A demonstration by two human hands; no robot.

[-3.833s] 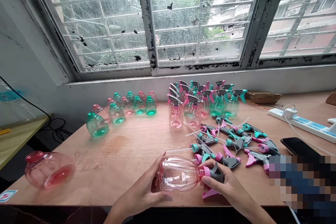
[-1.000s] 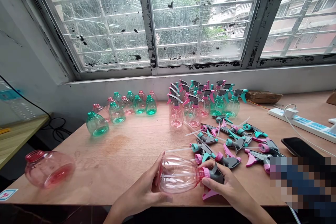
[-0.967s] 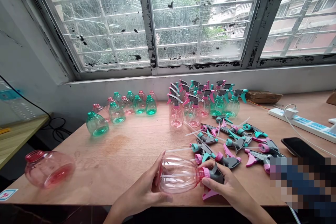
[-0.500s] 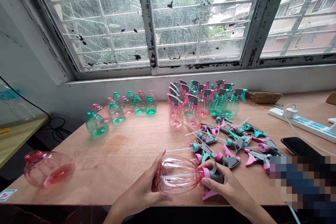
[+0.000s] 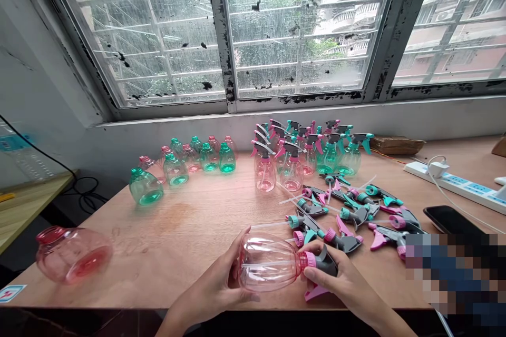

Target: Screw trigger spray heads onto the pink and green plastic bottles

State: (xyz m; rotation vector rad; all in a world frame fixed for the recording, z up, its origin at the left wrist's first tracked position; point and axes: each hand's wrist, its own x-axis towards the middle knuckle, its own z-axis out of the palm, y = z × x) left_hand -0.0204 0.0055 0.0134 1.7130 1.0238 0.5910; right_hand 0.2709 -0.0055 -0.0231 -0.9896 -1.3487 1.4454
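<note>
A clear pink spray bottle [image 5: 269, 263] lies sideways between my hands above the table's front edge. My left hand [image 5: 225, 279] is closed around its base. At the neck, my right hand [image 5: 336, 274] grips the grey-and-pink trigger sprayer head [image 5: 324, 263], whose pink collar sits on the bottle's mouth. The straw shows inside the bottle. Just beyond my right hand lies a pile of loose trigger sprayers [image 5: 343, 242], pink-grey and teal-grey, with thin straws.
Bottles with sprayers [image 5: 291, 171] stand in a group by the window wall. Headless pink and green bottles [image 5: 176, 171] stand back left; one pink bottle [image 5: 75, 255] rests front left. A phone [image 5: 453, 219] and power strip [image 5: 458, 184] lie right.
</note>
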